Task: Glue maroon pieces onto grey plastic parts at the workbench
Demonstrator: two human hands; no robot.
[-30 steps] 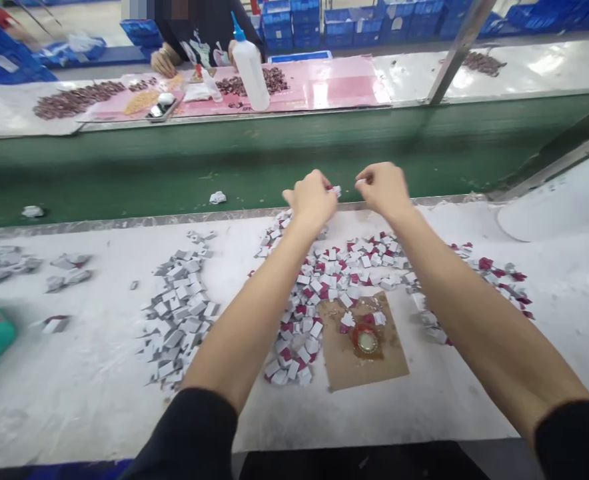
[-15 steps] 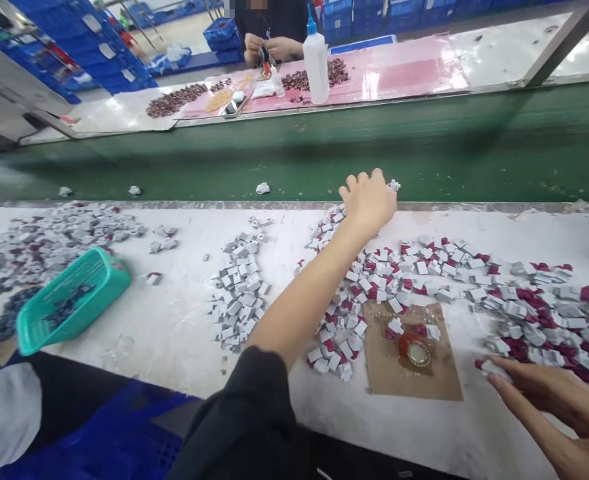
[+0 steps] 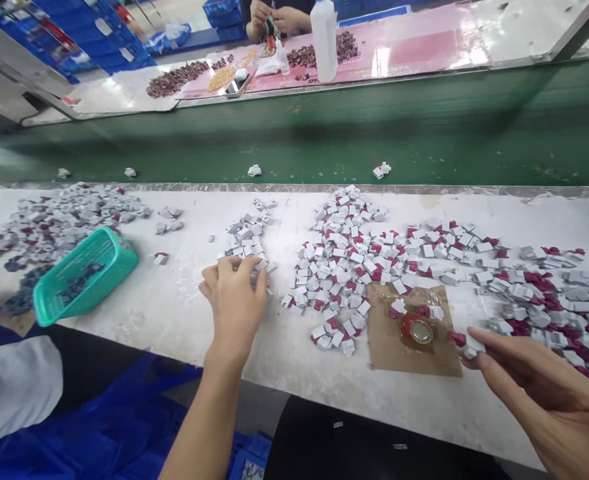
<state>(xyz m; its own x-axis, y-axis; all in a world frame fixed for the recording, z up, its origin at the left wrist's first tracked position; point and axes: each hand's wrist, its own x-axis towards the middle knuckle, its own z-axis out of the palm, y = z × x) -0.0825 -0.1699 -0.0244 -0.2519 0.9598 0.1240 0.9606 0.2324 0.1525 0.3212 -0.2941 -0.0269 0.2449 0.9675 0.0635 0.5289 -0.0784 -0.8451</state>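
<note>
My left hand (image 3: 237, 293) is over the near part of a narrow pile of grey-white pieces (image 3: 247, 230), its fingers bent and spread, with nothing visibly held. Between thumb and fingertips, my right hand (image 3: 534, 373) pinches a white piece (image 3: 473, 345) with a dark red part (image 3: 457, 338) on its end. Just left of that piece lies a brown cardboard square (image 3: 394, 350) bearing a round cap (image 3: 420, 332) in reddish-brown liquid and a few pieces. Behind the cardboard spreads a large pile of white and dark red pieces (image 3: 354, 257).
A green belt (image 3: 319, 143) runs behind the table, carrying several small white clusters. At left stands a teal basket (image 3: 87, 273) beside another pile (image 3: 64, 220). Across the belt, a person's hands (image 3: 279, 21) work near a white bottle (image 3: 325, 43).
My left hand has come back from the belt to the narrow pile, and a white cluster now lies on the belt where it was. My right hand has shifted left toward the cardboard with its piece.
</note>
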